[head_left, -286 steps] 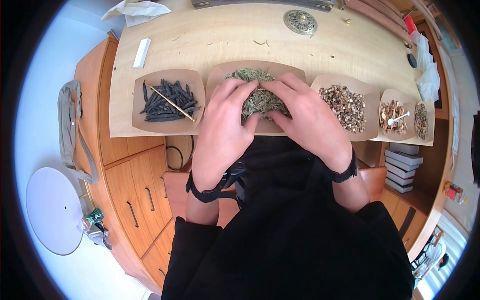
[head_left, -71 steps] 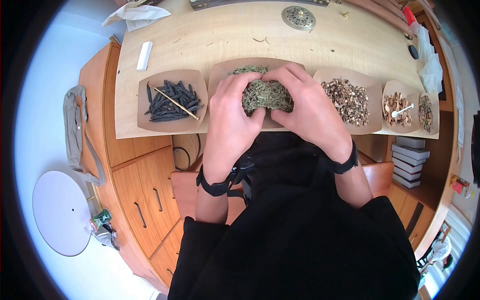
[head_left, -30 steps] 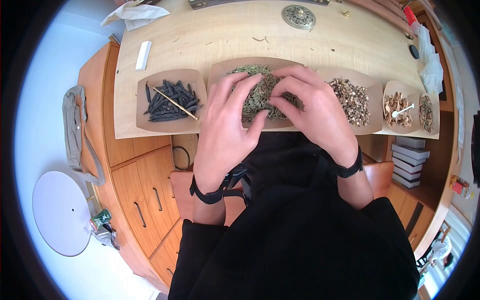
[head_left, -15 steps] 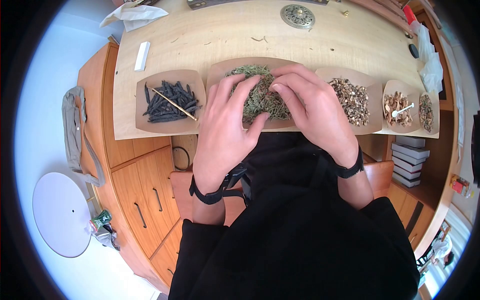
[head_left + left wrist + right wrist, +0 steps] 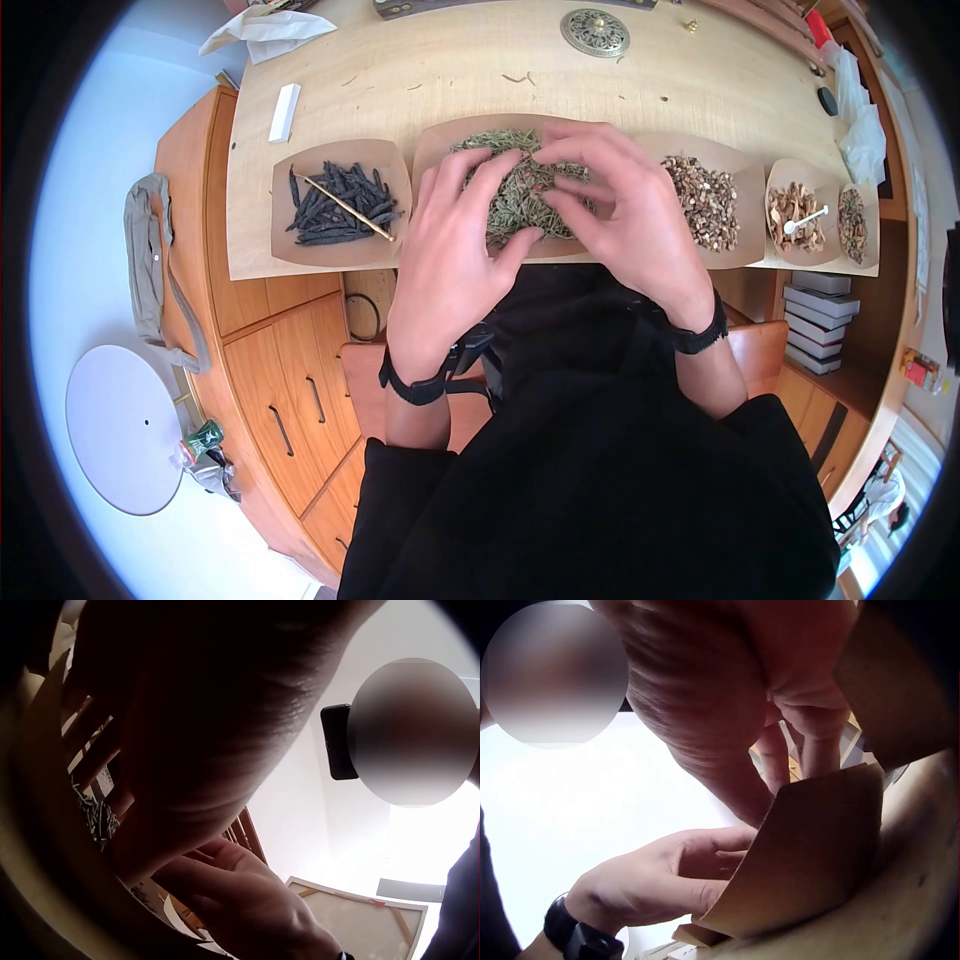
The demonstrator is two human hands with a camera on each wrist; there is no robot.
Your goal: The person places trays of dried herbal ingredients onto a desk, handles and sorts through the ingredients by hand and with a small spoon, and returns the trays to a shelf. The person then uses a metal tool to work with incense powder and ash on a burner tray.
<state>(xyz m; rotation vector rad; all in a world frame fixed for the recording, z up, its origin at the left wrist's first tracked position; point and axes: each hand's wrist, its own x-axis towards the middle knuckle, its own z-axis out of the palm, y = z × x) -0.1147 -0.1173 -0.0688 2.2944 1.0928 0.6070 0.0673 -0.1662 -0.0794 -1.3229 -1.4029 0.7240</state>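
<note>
A heap of dry green herb (image 5: 520, 200) lies in the middle brown paper tray (image 5: 435, 145). The left hand (image 5: 445, 245) arches over the heap's left side, its thumb by the near edge and its fingers relaxed. From the right, the right hand (image 5: 645, 230) reaches over the heap with fingers and thumb parted. Some herb (image 5: 97, 817) shows beyond the left hand (image 5: 210, 735) in the left wrist view, with the right hand (image 5: 251, 900) below. The tray wall (image 5: 802, 855) hides fingertips of the right hand (image 5: 727, 705) in the right wrist view.
Left of the middle tray, a tray of dark pods (image 5: 345, 200) holds a thin stick (image 5: 345, 205). To the right are chopped brown pieces (image 5: 705, 200), a tray with a white spoon (image 5: 805, 221), and mixed bits (image 5: 851, 225). A pierced metal disc (image 5: 595, 32) lies farther back.
The right hand's thumb and fingers have parted since half a second ago, while the left hand has hardly moved. Earlier both hands held a compact bundle of herb; now it lies looser.
</note>
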